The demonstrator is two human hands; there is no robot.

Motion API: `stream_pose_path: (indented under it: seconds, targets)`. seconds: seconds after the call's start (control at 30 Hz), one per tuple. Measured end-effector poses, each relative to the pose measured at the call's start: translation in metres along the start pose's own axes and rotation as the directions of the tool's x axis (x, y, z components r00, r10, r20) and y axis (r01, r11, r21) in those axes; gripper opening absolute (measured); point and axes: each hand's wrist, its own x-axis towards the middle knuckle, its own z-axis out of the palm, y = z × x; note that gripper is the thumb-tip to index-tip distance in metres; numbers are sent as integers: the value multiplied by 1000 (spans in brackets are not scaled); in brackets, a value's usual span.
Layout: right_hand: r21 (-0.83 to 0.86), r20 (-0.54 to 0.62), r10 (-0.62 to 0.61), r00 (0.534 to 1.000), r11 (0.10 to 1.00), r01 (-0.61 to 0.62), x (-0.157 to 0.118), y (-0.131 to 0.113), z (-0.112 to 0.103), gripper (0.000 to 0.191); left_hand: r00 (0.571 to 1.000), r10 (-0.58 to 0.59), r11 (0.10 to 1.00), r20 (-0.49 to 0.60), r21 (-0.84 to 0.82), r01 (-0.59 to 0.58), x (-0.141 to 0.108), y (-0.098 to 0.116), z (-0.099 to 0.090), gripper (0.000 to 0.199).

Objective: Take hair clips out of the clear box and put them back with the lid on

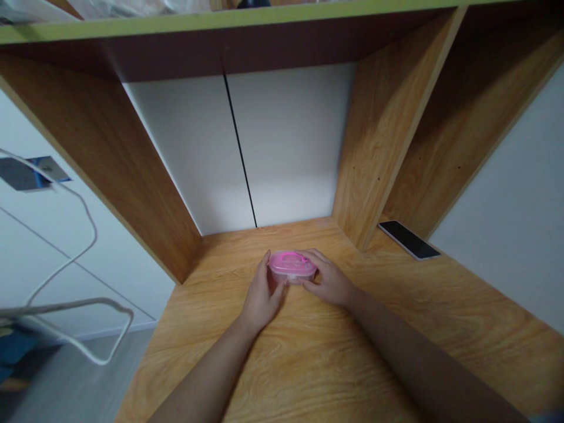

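Observation:
A small oval plastic box (291,265) with a pink lid and a paler, see-through body rests on the wooden desk (308,364). My left hand (263,296) grips its left end, the fingers along the side and the thumb at the front. At the right end my right hand (328,277) holds the box too, with fingers over the lid's edge and the thumb low at the front. The lid sits on the box, and a brighter pink handle shape shows on top. What lies inside cannot be made out.
A dark-screened phone (409,239) lies at the right, beside an upright wooden divider (388,129). Overhead runs a shelf with a green edge (247,22). To the left, beyond the desk's edge, hangs a white cable (90,217).

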Motion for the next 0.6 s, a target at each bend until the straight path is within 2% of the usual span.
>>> stream_pose_path:
  seconds: [0.17,0.33,0.53,0.6]
  targets:
    - [-79,-196,132,972,986,-150,3,21,2,61,998,-42,999,-48,7,43,2,-3,2,68]
    - [-82,-444,271,854,937,-340,6,39,-5,58,998,-48,998,-44,35,50,2,-3,0,57]
    - [-58,-620,339,708,880,-472,2,54,-14,63,998,-55,997,-32,56,56,2,-2,-1,47]
    - [-72,-623,330,709,879,-472,0,57,-16,63,998,-53,998,-34,43,55,3,-2,0,46]
